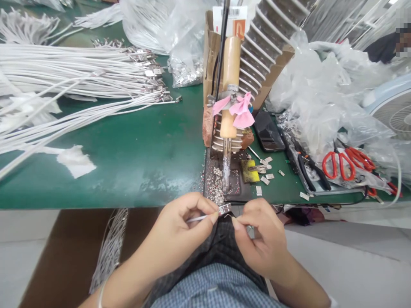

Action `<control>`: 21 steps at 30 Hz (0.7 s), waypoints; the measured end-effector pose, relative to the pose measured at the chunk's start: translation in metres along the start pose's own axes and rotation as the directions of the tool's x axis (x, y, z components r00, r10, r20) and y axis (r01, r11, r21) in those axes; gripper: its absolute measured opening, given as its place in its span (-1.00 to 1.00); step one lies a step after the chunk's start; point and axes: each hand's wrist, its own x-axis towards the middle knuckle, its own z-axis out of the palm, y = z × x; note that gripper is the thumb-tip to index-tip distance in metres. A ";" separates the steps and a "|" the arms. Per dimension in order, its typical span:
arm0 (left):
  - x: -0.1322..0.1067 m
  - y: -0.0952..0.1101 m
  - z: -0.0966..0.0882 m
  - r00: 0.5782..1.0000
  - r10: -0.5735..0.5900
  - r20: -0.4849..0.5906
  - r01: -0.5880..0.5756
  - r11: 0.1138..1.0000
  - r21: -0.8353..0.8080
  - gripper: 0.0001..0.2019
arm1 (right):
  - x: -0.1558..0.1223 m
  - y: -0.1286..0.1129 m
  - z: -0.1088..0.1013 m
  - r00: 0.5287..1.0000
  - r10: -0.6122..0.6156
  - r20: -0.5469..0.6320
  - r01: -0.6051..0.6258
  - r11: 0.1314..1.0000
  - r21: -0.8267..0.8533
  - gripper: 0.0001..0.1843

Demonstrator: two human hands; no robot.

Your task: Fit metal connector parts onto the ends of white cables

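Note:
My left hand [189, 222] is closed in a pinch on the end of a white cable [196, 219]. A metal USB plug [225, 208] sticks out past its fingertips to the right. Just right of it, my right hand [261, 239] pinches a thin silvery wire [228, 215], which looks like solder. The wire's bent end is close to the plug; whether they touch I cannot tell. Above both hands, a soldering iron [231, 64] with a wooden handle is fixed upright, tip [226, 179] down, over a dark base littered with solder bits [217, 188].
White cables [80, 72] with metal plugs lie bundled at left. Behind the iron stand a ribbed hose [266, 42] and cardboard. To the right are a yellow sponge [249, 171], loose metal shells [265, 180], a phone [269, 131], pliers [310, 167], red-handled scissors [338, 164] and a fan [393, 107].

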 end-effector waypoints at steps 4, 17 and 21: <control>0.007 0.003 -0.001 0.999 0.033 0.011 -0.033 0.999 -0.007 -0.90 | 0.005 0.001 0.003 0.999 -0.013 -0.040 0.014 1.000 0.015 -0.84; 0.022 0.021 -0.004 0.999 0.012 0.033 -0.013 0.999 0.034 -0.91 | 0.017 0.004 0.006 0.997 -0.032 -0.077 0.031 0.999 -0.017 -0.86; 0.023 0.023 -0.003 1.000 0.008 0.025 -0.008 1.000 -0.016 -0.91 | 0.021 0.003 0.007 0.996 -0.031 -0.087 0.030 0.999 -0.015 -0.84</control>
